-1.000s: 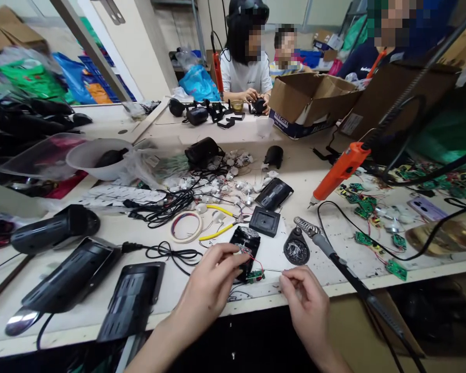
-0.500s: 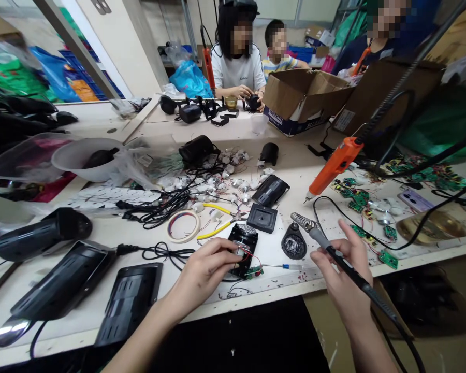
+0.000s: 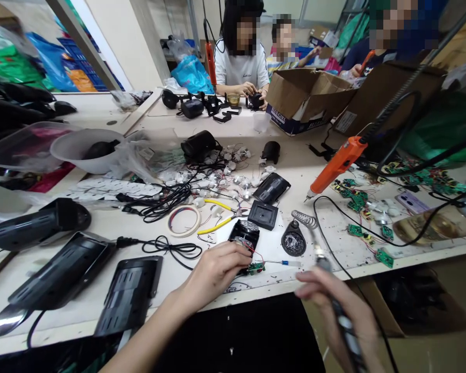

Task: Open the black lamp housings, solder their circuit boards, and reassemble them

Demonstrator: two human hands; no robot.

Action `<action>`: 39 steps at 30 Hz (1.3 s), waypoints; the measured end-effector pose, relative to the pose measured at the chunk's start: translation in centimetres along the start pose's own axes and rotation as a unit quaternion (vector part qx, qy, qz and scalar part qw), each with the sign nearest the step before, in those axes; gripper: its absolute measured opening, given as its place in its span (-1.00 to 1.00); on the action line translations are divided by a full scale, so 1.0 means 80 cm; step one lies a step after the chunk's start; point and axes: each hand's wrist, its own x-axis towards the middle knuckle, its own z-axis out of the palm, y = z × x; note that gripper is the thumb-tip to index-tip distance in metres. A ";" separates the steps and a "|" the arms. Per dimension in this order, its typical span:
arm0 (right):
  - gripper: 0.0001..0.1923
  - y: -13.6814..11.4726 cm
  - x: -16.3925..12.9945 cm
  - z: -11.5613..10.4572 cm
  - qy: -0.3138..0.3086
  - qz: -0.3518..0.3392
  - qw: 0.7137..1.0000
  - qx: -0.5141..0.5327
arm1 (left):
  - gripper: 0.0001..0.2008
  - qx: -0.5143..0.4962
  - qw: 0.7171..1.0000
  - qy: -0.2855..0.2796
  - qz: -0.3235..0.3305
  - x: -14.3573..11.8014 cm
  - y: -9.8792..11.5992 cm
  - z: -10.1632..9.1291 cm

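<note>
Left hand (image 3: 217, 269) reaches in from the lower left, forearm slanting up over the table edge, fingers curled down and pinching a small black housing (image 3: 245, 234) that lies flat near the front of the table (image 3: 101, 228); red wires and a little green circuit board (image 3: 255, 268) sit right at the fingertips. Right hand (image 3: 334, 305) is low on the right, off the table edge and blurred, closed around the handle of a soldering iron (image 3: 336, 305), whose tip end points up toward the coiled metal stand (image 3: 303, 218). The two hands are well apart. A thin blue-handled tool (image 3: 285, 263) lies on the table between them, just beside the circuit board. Readable writing: the open cardboard box (image 3: 303, 98) at the far side shows "BLUE GIRL" on its blue strip; other labels are too small to read. Around the housing: yellow-handled pliers (image 3: 217, 217), a ring of tape (image 3: 184, 220), tangled black cords (image 3: 166, 199), a square black cover (image 3: 262, 214), and larger black shells (image 3: 58, 274) to the left. An orange power screwdriver (image 3: 337, 166) hangs over the right side, above scattered green boards. Across the table, another person's hands (image 3: 252, 93) work on a black part.
</note>
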 end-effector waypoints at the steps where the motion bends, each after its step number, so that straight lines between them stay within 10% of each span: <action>1: -0.72 0.007 -0.001 0.017 -0.026 -0.001 1.000 -0.018 | -0.76 -0.002 1.000 -0.003 -0.002 0.000 0.000 0.000; 13: -0.81 0.024 -0.004 0.095 -0.079 0.109 0.991 0.018 | -0.80 0.024 1.000 0.010 -0.013 -0.008 -0.002 0.003; 39: -0.69 0.040 -0.006 0.091 -0.112 0.079 0.985 0.104 | -0.84 -0.074 0.990 0.074 -0.090 -0.004 0.005 0.008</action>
